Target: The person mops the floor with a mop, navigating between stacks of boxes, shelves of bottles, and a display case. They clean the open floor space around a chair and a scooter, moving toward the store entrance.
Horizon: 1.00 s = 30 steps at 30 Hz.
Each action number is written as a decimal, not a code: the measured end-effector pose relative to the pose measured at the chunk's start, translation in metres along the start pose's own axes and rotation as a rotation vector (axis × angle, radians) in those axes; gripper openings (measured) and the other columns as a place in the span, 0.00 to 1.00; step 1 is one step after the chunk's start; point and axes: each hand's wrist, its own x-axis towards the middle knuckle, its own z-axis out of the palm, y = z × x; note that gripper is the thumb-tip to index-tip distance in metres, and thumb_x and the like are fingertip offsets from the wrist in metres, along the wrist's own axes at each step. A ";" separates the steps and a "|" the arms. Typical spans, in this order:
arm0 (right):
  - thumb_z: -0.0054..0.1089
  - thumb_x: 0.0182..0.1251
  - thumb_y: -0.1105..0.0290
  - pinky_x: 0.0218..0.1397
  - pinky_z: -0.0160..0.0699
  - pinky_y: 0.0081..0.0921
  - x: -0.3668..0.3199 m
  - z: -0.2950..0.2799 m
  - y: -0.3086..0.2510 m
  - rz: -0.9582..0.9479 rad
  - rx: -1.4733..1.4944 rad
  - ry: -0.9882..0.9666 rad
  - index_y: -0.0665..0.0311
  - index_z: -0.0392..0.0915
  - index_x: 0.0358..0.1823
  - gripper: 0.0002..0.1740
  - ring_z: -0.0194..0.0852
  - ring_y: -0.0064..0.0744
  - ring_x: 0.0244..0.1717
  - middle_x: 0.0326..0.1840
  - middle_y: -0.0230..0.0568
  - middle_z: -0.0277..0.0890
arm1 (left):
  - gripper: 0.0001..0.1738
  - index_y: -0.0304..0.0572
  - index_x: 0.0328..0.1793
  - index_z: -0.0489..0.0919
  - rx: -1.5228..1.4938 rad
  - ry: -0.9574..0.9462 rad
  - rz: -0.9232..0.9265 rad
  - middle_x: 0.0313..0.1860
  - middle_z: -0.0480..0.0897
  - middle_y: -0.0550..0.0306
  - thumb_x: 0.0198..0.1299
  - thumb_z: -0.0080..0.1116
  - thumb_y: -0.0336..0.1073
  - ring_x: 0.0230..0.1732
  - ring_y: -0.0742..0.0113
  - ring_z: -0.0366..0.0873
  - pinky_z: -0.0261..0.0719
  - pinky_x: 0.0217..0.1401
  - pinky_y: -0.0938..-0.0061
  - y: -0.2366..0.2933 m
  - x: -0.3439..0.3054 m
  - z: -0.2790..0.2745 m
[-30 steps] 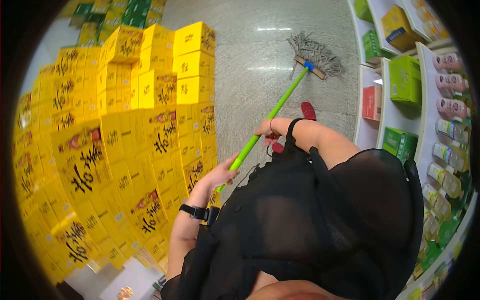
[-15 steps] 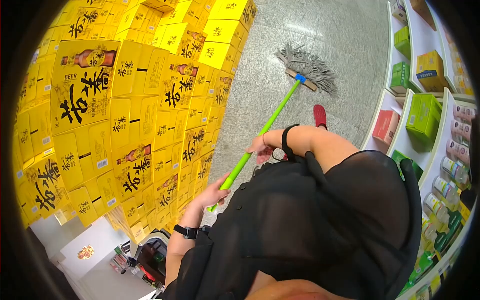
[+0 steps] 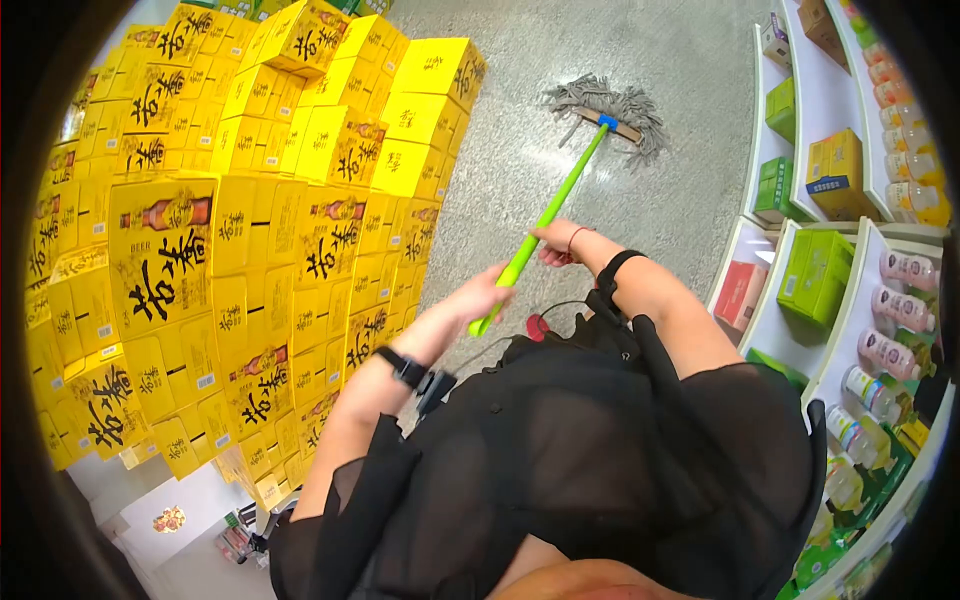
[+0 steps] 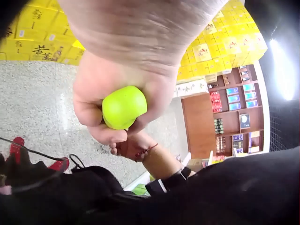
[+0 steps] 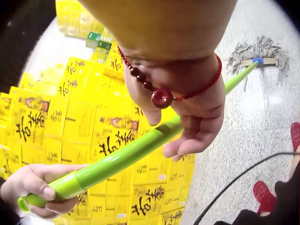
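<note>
Floor [image 3: 510,150] apparently being mopped, mop [image 3: 567,189] being held right of the boxes [image 3: 250,240]; steady sweep probably being called for next. Mop is being gripped at the butt by the left hand [image 3: 484,297], nearer the boxes, and partway up by the right hand [image 3: 560,243], farther out, both being reached forward.

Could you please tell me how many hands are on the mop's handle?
2: the bare left hand grips the long green handle near its free end; the right hand holds it farther along, toward the grey string mop head.
</note>
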 end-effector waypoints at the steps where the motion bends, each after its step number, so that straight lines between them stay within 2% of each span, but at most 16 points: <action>1: 0.46 0.63 0.52 0.19 0.74 0.26 -0.007 -0.022 -0.006 -0.037 0.079 0.074 0.65 0.69 0.45 0.22 0.74 0.30 0.21 0.28 0.42 0.74 | 0.37 0.44 0.71 0.47 -0.008 -0.010 0.042 0.23 0.70 0.60 0.56 0.47 0.30 0.15 0.72 0.66 0.67 0.16 0.78 0.022 0.027 0.006; 4: 0.45 0.64 0.54 0.19 0.74 0.24 -0.026 -0.077 -0.017 -0.140 0.237 0.147 0.65 0.68 0.47 0.21 0.73 0.27 0.21 0.31 0.42 0.74 | 0.31 0.42 0.68 0.54 -0.032 0.024 0.085 0.23 0.70 0.61 0.57 0.46 0.33 0.17 0.72 0.68 0.68 0.17 0.79 0.097 0.086 0.029; 7: 0.45 0.65 0.55 0.17 0.76 0.20 -0.064 -0.115 -0.028 -0.243 0.369 0.168 0.66 0.67 0.46 0.21 0.73 0.28 0.18 0.30 0.42 0.73 | 0.25 0.43 0.64 0.60 -0.161 -0.001 0.109 0.25 0.70 0.61 0.59 0.43 0.37 0.18 0.72 0.69 0.68 0.17 0.80 0.144 0.144 0.049; 9: 0.44 0.65 0.54 0.18 0.77 0.21 -0.076 -0.135 -0.026 -0.282 0.440 0.164 0.66 0.66 0.46 0.21 0.73 0.29 0.20 0.29 0.41 0.72 | 0.24 0.44 0.61 0.64 -0.196 -0.046 0.155 0.32 0.74 0.54 0.61 0.39 0.44 0.28 0.67 0.72 0.73 0.28 0.73 0.166 0.170 0.062; 10: 0.44 0.65 0.54 0.20 0.78 0.23 -0.082 -0.143 -0.022 -0.303 0.482 0.195 0.66 0.65 0.47 0.21 0.74 0.30 0.21 0.30 0.41 0.72 | 0.24 0.44 0.61 0.64 -0.215 -0.052 0.161 0.32 0.74 0.54 0.61 0.39 0.44 0.28 0.67 0.72 0.73 0.28 0.73 0.174 0.177 0.065; 12: 0.43 0.66 0.54 0.25 0.82 0.29 -0.093 -0.157 -0.017 -0.344 0.564 0.253 0.66 0.64 0.47 0.21 0.76 0.33 0.25 0.32 0.42 0.72 | 0.25 0.46 0.58 0.69 0.138 -0.033 0.035 0.43 0.75 0.48 0.60 0.38 0.50 0.37 0.60 0.71 0.70 0.42 0.61 0.190 0.179 0.070; 13: 0.46 0.65 0.57 0.23 0.81 0.29 -0.092 -0.160 -0.010 -0.307 0.588 0.238 0.65 0.64 0.47 0.19 0.75 0.32 0.25 0.33 0.41 0.71 | 0.27 0.46 0.55 0.72 0.143 -0.013 0.025 0.49 0.73 0.45 0.57 0.40 0.54 0.44 0.55 0.68 0.62 0.49 0.54 0.200 0.167 0.077; 16: 0.51 0.62 0.62 0.21 0.79 0.28 -0.121 -0.146 0.004 -0.340 0.552 0.246 0.61 0.65 0.48 0.16 0.73 0.30 0.22 0.31 0.38 0.69 | 0.27 0.46 0.55 0.73 0.284 -0.003 -0.033 0.47 0.74 0.46 0.55 0.42 0.54 0.43 0.56 0.68 0.63 0.45 0.57 0.213 0.152 0.091; 20: 0.53 0.58 0.70 0.18 0.74 0.26 -0.133 -0.120 0.029 -0.306 0.549 0.367 0.58 0.60 0.53 0.21 0.67 0.29 0.18 0.27 0.35 0.65 | 0.29 0.44 0.58 0.69 0.243 -0.034 0.012 0.45 0.76 0.45 0.57 0.40 0.54 0.44 0.52 0.75 0.65 0.36 0.60 0.171 0.216 0.102; 21: 0.53 0.56 0.71 0.17 0.71 0.25 -0.137 -0.109 0.032 -0.347 0.443 0.393 0.59 0.59 0.54 0.24 0.66 0.28 0.17 0.26 0.35 0.64 | 0.29 0.44 0.58 0.69 0.228 -0.041 0.018 0.45 0.76 0.45 0.57 0.40 0.54 0.44 0.52 0.75 0.65 0.36 0.60 0.171 0.216 0.103; 22: 0.53 0.54 0.73 0.17 0.69 0.24 -0.142 -0.100 0.037 -0.384 0.337 0.417 0.60 0.57 0.56 0.26 0.66 0.28 0.17 0.26 0.35 0.63 | 0.29 0.41 0.57 0.69 0.202 -0.058 0.035 0.43 0.77 0.44 0.56 0.42 0.54 0.40 0.53 0.76 0.65 0.31 0.62 0.168 0.213 0.106; 24: 0.53 0.48 0.80 0.17 0.71 0.25 -0.141 -0.090 0.055 -0.413 0.216 0.396 0.63 0.49 0.62 0.37 0.67 0.29 0.17 0.33 0.39 0.64 | 0.30 0.35 0.54 0.68 0.158 -0.090 0.070 0.39 0.79 0.43 0.56 0.46 0.54 0.32 0.54 0.79 0.64 0.22 0.66 0.163 0.207 0.109; 25: 0.55 0.48 0.79 0.27 0.73 0.25 -0.161 -0.082 0.045 -0.296 0.235 0.349 0.62 0.49 0.64 0.39 0.71 0.32 0.27 0.37 0.41 0.65 | 0.28 0.33 0.48 0.72 0.128 -0.044 0.052 0.35 0.79 0.44 0.55 0.49 0.54 0.27 0.57 0.79 0.65 0.21 0.67 0.159 0.205 0.109; 28: 0.56 0.49 0.76 0.21 0.70 0.24 -0.194 -0.057 0.035 -0.205 0.153 0.331 0.64 0.47 0.64 0.40 0.68 0.29 0.20 0.33 0.39 0.64 | 0.27 0.34 0.43 0.74 0.149 -0.109 0.026 0.32 0.79 0.46 0.54 0.50 0.55 0.24 0.59 0.78 0.67 0.22 0.67 0.143 0.210 0.098; 29: 0.56 0.49 0.76 0.21 0.70 0.24 -0.194 -0.051 0.040 -0.197 0.148 0.338 0.64 0.47 0.64 0.40 0.68 0.29 0.20 0.33 0.39 0.64 | 0.26 0.34 0.35 0.77 0.145 -0.127 0.036 0.28 0.79 0.49 0.52 0.53 0.54 0.21 0.62 0.76 0.67 0.20 0.69 0.140 0.208 0.091; 30: 0.57 0.49 0.76 0.24 0.71 0.24 -0.190 -0.047 0.048 -0.265 0.073 0.346 0.65 0.45 0.66 0.42 0.68 0.29 0.22 0.35 0.40 0.65 | 0.26 0.34 0.35 0.77 0.143 -0.135 0.038 0.28 0.79 0.49 0.52 0.53 0.54 0.21 0.62 0.76 0.67 0.20 0.69 0.134 0.213 0.084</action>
